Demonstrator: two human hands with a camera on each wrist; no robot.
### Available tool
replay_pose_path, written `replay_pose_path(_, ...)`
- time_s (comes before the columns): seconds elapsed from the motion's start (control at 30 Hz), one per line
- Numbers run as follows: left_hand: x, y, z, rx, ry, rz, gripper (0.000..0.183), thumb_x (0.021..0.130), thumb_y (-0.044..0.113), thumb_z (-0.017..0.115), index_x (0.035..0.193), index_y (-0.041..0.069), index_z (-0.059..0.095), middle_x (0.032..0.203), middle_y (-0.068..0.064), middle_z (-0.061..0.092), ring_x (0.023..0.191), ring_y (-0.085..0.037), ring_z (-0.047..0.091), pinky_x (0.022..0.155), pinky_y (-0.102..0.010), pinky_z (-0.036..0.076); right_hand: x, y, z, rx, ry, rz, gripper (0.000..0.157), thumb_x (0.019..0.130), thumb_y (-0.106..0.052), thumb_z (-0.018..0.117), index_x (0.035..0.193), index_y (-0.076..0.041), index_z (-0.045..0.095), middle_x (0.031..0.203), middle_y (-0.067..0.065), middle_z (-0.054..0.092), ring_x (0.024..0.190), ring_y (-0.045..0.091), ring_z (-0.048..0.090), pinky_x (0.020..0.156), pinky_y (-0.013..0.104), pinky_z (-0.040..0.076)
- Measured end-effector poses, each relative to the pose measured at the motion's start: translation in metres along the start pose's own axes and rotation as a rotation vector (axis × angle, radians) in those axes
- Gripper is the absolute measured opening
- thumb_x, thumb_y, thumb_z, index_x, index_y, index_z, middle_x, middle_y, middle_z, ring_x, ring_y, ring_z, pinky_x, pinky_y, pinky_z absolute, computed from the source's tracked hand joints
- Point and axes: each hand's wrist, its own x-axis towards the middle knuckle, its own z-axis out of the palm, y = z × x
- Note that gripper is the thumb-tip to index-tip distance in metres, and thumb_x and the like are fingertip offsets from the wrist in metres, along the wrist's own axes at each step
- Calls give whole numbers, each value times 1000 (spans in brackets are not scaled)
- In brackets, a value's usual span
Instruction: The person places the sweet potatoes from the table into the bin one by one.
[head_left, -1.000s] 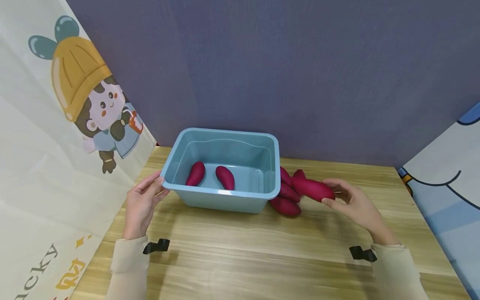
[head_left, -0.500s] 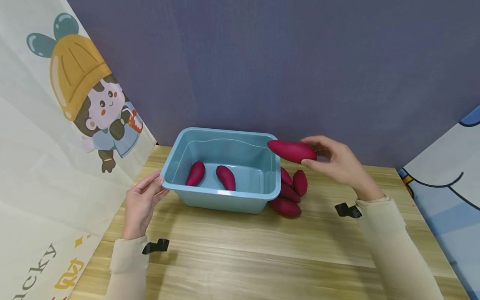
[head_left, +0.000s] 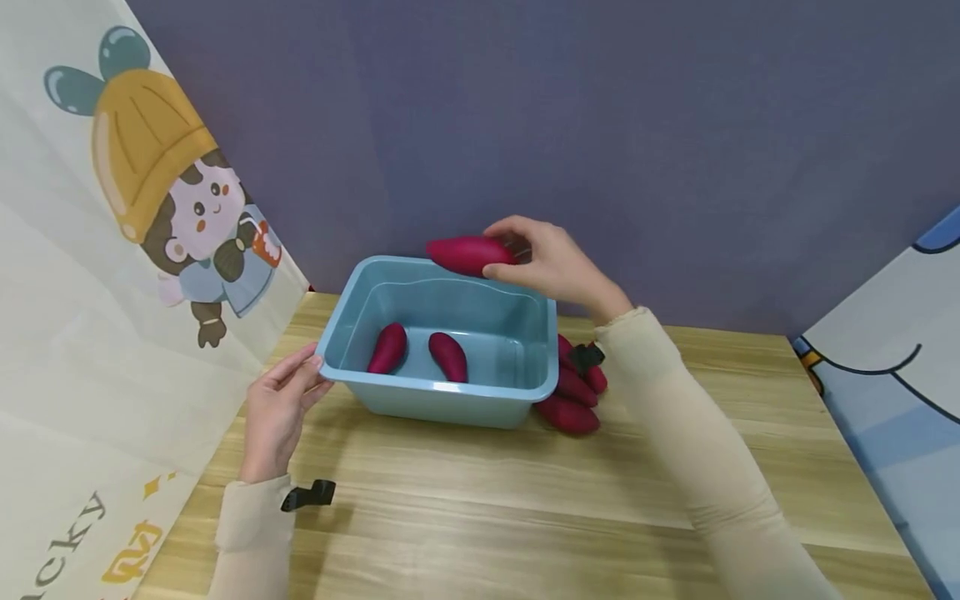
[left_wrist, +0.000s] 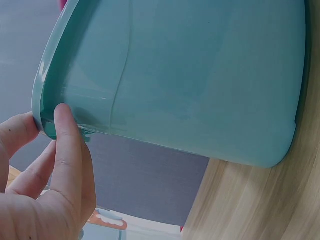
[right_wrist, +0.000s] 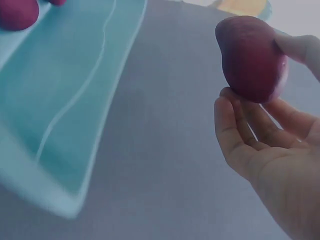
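A light-blue plastic bin (head_left: 442, 408) stands on the table with two purple-red sweet potatoes lying inside, one at the left (head_left: 388, 348) and one near the middle (head_left: 448, 357). My left hand (head_left: 277, 417) pinches the bin's front left rim between thumb and fingers, as the left wrist view shows close up. Raised over the bin's back rim, my right hand (head_left: 553, 262) holds another sweet potato (head_left: 465, 255) by its right end, thumb on one side and fingertips on the other (right_wrist: 255, 60). Its free end points left.
Several more sweet potatoes (head_left: 567, 414) lie heaped against the bin's right side, partly hidden by the right wrist camera (head_left: 587, 357). A dark blue-grey partition (head_left: 675, 167) rises behind the wooden table (head_left: 465, 508). Printed cloth (head_left: 90, 317) hangs at the left.
My right hand has lifted the sweet potato from beside the heap and carried it up and left to the bin's back rim. The left hand has kept its grip on the bin.
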Motion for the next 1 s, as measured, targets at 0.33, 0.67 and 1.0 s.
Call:
replay_pose_path(0.33,0,0,-1,-5,-2,16,42,90,13,77,128,-3,66,108,-6,71,84,-17,72,80,-31,60,42,8,56,-2,-144,66,52,88,-30,79,132,-10,60,122,3,61,106,20,57,80,30,57)
replay_pose_path(0.67,1,0,-1,6,0,13,45,91,13,76,130,-4,64,109,-7,70,87,-17,70,81,-32,59,56,31,95,-192,-357,84,48,90,-26,74,128,1,61,116,9,66,100,21,59,87,32,53)
replay_pose_path(1.0,1,0,-2,11,-6,7,46,91,14,76,131,-4,63,110,-7,69,88,-17,70,81,-32,59,58,37,114,-303,-466,120,50,92,-28,73,132,0,59,117,9,64,101,20,59,88,31,54)
